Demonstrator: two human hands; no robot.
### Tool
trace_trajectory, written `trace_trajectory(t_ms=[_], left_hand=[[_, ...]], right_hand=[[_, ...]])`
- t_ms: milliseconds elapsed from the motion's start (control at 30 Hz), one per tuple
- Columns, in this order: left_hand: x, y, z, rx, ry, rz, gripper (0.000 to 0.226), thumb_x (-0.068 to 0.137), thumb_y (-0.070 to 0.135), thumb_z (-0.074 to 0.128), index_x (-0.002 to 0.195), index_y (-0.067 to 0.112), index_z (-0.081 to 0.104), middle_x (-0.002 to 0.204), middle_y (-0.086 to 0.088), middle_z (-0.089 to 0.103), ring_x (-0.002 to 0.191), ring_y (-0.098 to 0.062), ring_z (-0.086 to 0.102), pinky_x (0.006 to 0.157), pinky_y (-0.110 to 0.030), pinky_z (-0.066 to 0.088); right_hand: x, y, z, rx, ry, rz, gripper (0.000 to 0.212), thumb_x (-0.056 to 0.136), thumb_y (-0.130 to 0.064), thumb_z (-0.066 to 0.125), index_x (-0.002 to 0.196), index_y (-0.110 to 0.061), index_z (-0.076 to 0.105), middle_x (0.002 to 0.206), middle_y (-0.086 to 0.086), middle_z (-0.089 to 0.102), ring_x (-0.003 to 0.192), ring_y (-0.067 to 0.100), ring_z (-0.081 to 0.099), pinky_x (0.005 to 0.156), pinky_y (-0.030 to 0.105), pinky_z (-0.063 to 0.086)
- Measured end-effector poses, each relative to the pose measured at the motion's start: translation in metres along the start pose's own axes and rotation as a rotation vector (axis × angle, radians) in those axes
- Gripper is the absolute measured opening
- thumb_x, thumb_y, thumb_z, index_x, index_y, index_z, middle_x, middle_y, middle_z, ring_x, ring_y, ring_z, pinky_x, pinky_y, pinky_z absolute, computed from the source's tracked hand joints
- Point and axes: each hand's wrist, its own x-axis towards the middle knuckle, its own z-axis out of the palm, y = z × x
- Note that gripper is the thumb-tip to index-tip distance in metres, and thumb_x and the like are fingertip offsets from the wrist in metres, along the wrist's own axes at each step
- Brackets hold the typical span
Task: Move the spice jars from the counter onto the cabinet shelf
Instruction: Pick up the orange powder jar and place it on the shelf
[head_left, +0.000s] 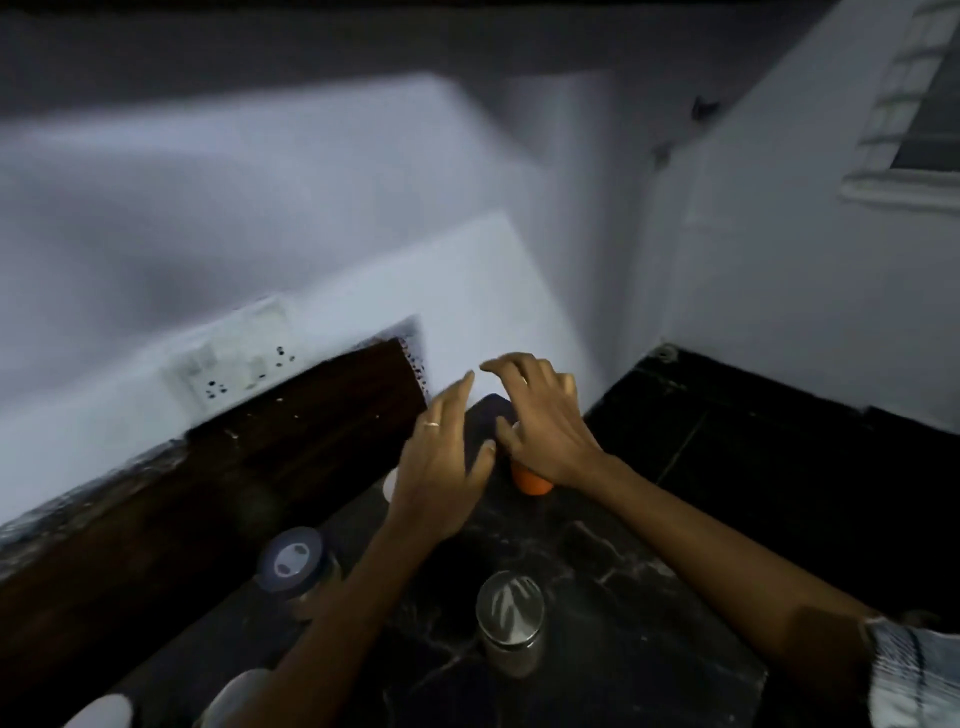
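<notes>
No jar is yet held: an orange jar (530, 480) is reached for by both spread, empty hands, while two jars are left standing on the counter (597, 545).

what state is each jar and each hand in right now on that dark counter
left hand: open, fingers straight, holding nothing
right hand: open, fingers spread over the orange jar, grip not closed
orange round jar: upright on the dark marble counter, mostly hidden by the right hand
glass jar with dark blue lid: upright, lid on
glass jar with shiny metal lid: upright, lid on, untouched
</notes>
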Motion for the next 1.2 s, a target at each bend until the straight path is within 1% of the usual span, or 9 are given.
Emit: trace_trajectory(t_ms=[233,467,533,667,800,867,967,1100,1200], left_hand=[[0.011,-0.053,0.109,-0.111,-0.303,-0.372,0.084,0.087,0.029,0.063,0.151,0.022,0.009,0.158,-0.003,0.016,0.145,-0.021,0.019,0.116,-0.038,0.020],[0.035,-0.087,0.178,-0.224,-0.377,-0.536,0.088,0.083,0.020,0.068,0.150,0.012,0.012,0.155,-0.008,0.024,0.143,-0.021,0.022,0.114,-0.028,0.017],[0.042,-0.092,0.193,-0.333,-0.372,-0.563,0.089,0.079,0.015,0.073,0.149,0.009,0.018,0.151,-0.009,0.032,0.140,-0.020,0.030,0.116,-0.033,0.023],[0.053,-0.096,0.215,-0.471,-0.348,-0.659,0.090,0.072,0.011,0.079,0.144,0.015,0.026,0.140,-0.002,0.043,0.123,-0.008,0.040,0.102,-0.022,0.033],[0.055,-0.101,0.229,-0.508,-0.363,-0.729,0.091,0.075,0.004,0.074,0.145,0.013,0.018,0.143,-0.011,0.041,0.129,-0.022,0.044,0.110,-0.040,0.037],[0.054,-0.104,0.230,-0.505,-0.366,-0.767,0.090,0.076,0.005,0.073,0.145,0.013,0.017,0.143,-0.012,0.042,0.129,-0.026,0.045,0.109,-0.043,0.038],[0.051,-0.106,0.225,-0.508,-0.362,-0.775,0.085,0.077,0.011,0.075,0.144,0.017,0.023,0.138,-0.006,0.048,0.117,-0.017,0.052,0.098,-0.030,0.043],[0.045,-0.102,0.207,-0.534,-0.293,-0.725,0.074,0.078,0.020,0.075,0.139,0.021,0.032,0.130,0.002,0.052,0.104,-0.007,0.053,0.090,-0.023,0.048],[0.045,-0.094,0.184,-0.576,-0.210,-0.669,0.065,0.078,0.021,0.075,0.129,0.028,0.037,0.127,0.004,0.054,0.100,-0.001,0.056,0.079,-0.014,0.049]], right_hand=[[-0.027,0.108,0.057,0.051,-0.195,0.403,0.061,0.084,-0.029,0.056,0.140,-0.024,0.033,0.143,0.001,0.037,0.130,0.020,0.035,0.106,0.042,0.027],[-0.036,0.173,0.118,0.146,-0.382,0.615,0.078,0.081,-0.032,0.059,0.147,-0.023,0.018,0.150,0.003,0.029,0.137,0.023,0.030,0.110,0.047,0.023],[-0.034,0.182,0.134,0.214,-0.423,0.618,0.080,0.082,-0.033,0.060,0.147,-0.023,0.016,0.151,0.004,0.030,0.139,0.023,0.029,0.113,0.048,0.024],[-0.031,0.188,0.156,0.222,-0.443,0.647,0.079,0.081,-0.042,0.059,0.146,-0.027,0.017,0.145,-0.001,0.042,0.133,0.021,0.040,0.110,0.045,0.029],[-0.032,0.184,0.170,0.273,-0.367,0.641,0.067,0.083,-0.035,0.060,0.141,-0.023,0.029,0.137,-0.001,0.051,0.126,0.017,0.048,0.109,0.041,0.035],[-0.033,0.181,0.172,0.274,-0.328,0.654,0.061,0.085,-0.036,0.057,0.140,-0.023,0.032,0.136,-0.002,0.053,0.126,0.014,0.049,0.110,0.039,0.034],[-0.038,0.179,0.171,0.269,-0.322,0.645,0.058,0.087,-0.042,0.054,0.139,-0.026,0.034,0.136,-0.005,0.052,0.126,0.011,0.048,0.110,0.035,0.034],[-0.041,0.169,0.161,0.313,-0.293,0.595,0.059,0.087,-0.043,0.056,0.140,-0.025,0.036,0.138,-0.006,0.051,0.128,0.009,0.046,0.110,0.030,0.033],[-0.033,0.151,0.145,0.413,-0.208,0.536,0.062,0.085,-0.044,0.059,0.139,-0.021,0.038,0.136,-0.003,0.052,0.127,0.012,0.047,0.111,0.037,0.035]])
